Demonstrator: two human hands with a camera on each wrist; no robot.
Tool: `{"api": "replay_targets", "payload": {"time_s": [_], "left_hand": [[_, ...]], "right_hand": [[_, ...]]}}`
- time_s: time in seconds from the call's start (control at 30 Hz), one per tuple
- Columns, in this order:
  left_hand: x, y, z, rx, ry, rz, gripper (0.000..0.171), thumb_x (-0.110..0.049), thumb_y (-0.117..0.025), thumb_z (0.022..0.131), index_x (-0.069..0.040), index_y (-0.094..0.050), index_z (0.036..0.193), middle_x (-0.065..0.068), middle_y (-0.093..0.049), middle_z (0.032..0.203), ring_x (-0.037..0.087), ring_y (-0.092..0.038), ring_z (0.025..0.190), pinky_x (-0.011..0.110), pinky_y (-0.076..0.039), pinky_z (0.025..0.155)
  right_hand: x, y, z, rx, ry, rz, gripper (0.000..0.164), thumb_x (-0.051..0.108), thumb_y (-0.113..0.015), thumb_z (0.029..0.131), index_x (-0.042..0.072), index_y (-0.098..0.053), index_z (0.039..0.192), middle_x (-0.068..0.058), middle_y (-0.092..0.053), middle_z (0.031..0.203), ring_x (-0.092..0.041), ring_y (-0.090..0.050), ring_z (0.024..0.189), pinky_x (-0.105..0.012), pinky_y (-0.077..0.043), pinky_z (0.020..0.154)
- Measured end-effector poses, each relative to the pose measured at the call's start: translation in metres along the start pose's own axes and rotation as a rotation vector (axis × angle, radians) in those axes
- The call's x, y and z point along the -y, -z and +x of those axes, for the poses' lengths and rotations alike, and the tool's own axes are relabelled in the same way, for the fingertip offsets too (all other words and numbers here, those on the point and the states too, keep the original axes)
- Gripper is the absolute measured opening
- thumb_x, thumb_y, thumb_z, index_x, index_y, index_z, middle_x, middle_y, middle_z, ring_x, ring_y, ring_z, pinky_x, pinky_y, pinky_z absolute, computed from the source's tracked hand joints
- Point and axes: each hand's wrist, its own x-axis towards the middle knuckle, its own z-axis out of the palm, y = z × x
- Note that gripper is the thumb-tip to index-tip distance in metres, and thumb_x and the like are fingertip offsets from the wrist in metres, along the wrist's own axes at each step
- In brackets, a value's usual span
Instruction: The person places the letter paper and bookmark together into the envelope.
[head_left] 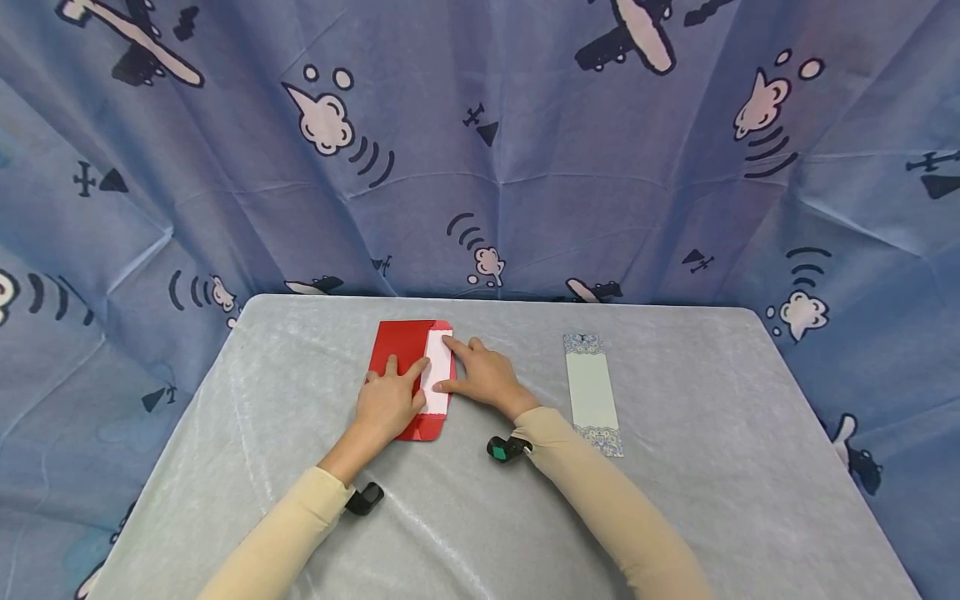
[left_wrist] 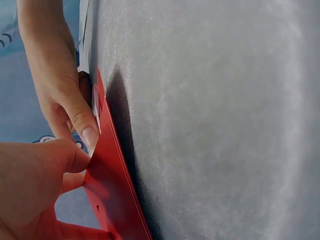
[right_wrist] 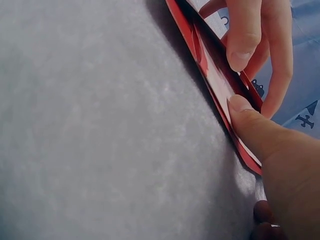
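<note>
A red paper envelope lies on the table with a white strip along its right side. My left hand rests over the red part, fingers spread, with index finger and thumb at the strip's left edge. From the right, my right hand reaches in; its index finger touches the strip's top and its thumb its lower part. In the right wrist view that thumb presses the white surface, and one red edge stands slightly raised. The left wrist view shows the envelope's red underside tilted up.
A long pale card with blue patterned ends lies to the right, near my right forearm. Grey cloth covers the table. Behind it hangs a blue curtain with printed airplanes and clouds.
</note>
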Motion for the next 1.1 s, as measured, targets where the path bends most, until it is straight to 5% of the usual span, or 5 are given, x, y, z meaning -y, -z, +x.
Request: {"api": "replay_targets", "payload": {"time_s": [1.1], "left_hand": [[0.0006, 0.0014, 0.0015, 0.016, 0.002, -0.015, 0.059, -0.033, -0.061, 0.091, -0.025, -0.047, 0.147, 0.03, -0.049, 0.144, 0.056, -0.062, 0.104, 0.054, -0.06, 0.079]], "right_hand": [[0.0008, -0.0006, 0.0002, -0.001, 0.016, 0.006, 0.095, 0.072, -0.064, 0.078, 0.029, -0.03, 0.156, -0.01, -0.058, 0.102, -0.018, -0.053, 0.063, -0.029, -0.042, 0.054]]}}
